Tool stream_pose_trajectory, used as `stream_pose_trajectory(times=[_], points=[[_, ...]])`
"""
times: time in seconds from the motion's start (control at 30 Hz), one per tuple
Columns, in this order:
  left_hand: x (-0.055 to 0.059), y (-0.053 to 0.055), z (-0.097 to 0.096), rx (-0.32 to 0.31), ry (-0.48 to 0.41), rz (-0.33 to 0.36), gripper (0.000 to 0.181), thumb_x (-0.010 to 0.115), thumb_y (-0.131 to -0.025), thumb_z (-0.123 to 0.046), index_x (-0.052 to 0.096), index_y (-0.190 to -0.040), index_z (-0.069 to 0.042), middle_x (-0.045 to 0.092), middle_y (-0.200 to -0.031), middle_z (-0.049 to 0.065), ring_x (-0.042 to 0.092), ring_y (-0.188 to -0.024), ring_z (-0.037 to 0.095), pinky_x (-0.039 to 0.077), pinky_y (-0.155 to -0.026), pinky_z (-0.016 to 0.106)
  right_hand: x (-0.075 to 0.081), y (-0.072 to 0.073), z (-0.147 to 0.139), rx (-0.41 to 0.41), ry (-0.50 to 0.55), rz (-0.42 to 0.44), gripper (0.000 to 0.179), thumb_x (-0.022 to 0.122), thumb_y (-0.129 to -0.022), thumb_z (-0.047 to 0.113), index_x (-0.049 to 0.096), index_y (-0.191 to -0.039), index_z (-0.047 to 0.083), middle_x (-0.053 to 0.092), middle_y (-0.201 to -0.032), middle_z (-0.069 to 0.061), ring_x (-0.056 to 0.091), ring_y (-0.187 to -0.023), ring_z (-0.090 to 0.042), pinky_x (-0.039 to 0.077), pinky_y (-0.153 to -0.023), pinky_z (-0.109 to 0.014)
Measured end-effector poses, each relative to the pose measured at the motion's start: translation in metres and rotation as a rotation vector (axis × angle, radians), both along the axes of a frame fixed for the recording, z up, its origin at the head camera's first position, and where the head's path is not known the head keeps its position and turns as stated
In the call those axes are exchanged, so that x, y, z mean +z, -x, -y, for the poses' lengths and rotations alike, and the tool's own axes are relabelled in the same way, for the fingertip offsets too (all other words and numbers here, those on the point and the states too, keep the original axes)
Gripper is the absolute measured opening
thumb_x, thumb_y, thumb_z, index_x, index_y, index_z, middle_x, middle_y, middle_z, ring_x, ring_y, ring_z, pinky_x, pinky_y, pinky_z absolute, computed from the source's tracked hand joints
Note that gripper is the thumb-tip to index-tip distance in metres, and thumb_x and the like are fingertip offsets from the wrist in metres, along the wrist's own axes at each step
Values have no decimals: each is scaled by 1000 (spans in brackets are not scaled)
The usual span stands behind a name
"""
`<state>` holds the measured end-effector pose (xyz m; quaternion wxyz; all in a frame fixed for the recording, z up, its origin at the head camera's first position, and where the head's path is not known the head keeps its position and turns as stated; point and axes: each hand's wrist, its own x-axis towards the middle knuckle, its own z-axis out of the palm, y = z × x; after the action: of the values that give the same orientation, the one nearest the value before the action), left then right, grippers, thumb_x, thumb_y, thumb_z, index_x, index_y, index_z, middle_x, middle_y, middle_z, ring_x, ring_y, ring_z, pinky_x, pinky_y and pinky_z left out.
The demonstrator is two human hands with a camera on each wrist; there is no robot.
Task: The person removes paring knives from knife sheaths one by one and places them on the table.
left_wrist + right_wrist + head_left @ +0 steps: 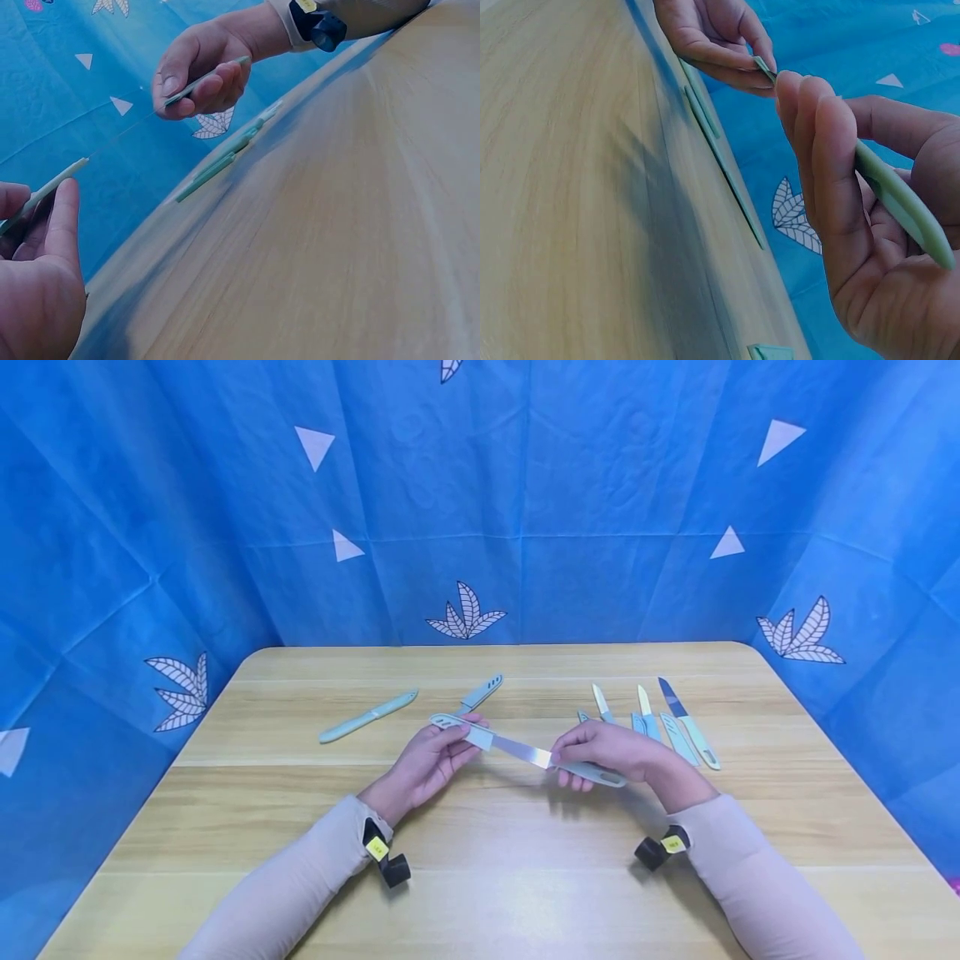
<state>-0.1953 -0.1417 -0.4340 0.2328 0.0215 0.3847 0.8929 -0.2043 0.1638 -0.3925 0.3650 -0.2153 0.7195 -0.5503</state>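
Above the middle of the table, my left hand (426,767) pinches a pale green knife sheath (478,737) with slots near its end. My right hand (611,748) grips the pale green handle (598,774) of a knife, fingers curled round it. Between the hands shows a bare stretch of the knife's shiny blade (522,751), its tip end hidden in the sheath. The left wrist view shows the sheath (56,184) between thumb and fingers, in line with the thin blade. In the right wrist view the handle (904,201) sticks out past my right palm.
A sheathed knife (367,717) lies on the wooden table (495,877) at left. Behind my left hand lies another sheath (482,692). Beyond my right hand are several uncovered knives, one dark-bladed (690,723), and loose sheaths (678,740). A blue curtain (525,485) hangs behind.
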Motion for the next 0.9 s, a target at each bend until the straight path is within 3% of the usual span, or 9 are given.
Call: stream_pose_trajectory(times=[0.3,0.6,0.73,0.9], points=[[-1,4,3,-10,-27,-9,50,50,-100,-2,30,-145,9,51,-135,26,59,-118,31,47,-102,34,3,2,-6,-8,6,8,32,56,-99,12,61,-111,-17,67,-87,-28,64,-64,-16,59,-55,-24],[-2,8,8,28,-44,16,37,50,-100,-2,46,-136,6,39,-142,29,62,-115,30,47,-102,35,5,3,-13,-3,13,16,33,56,-99,12,59,-111,-18,69,-87,-20,64,-67,-17,59,-57,-24],[-1,10,9,25,-26,34,37,49,-101,-2,45,-137,6,35,-145,29,63,-112,30,48,-101,35,7,4,-16,5,48,24,34,55,-100,13,56,-109,-20,68,-89,-21,65,-70,-18,59,-62,-26],[-1,13,10,-4,-8,13,43,49,-101,-3,39,-141,7,35,-146,30,62,-114,30,48,-102,34,11,5,-18,-24,59,12,29,55,-101,15,61,-106,-12,67,-96,-25,66,-77,-21,60,-69,-31]])
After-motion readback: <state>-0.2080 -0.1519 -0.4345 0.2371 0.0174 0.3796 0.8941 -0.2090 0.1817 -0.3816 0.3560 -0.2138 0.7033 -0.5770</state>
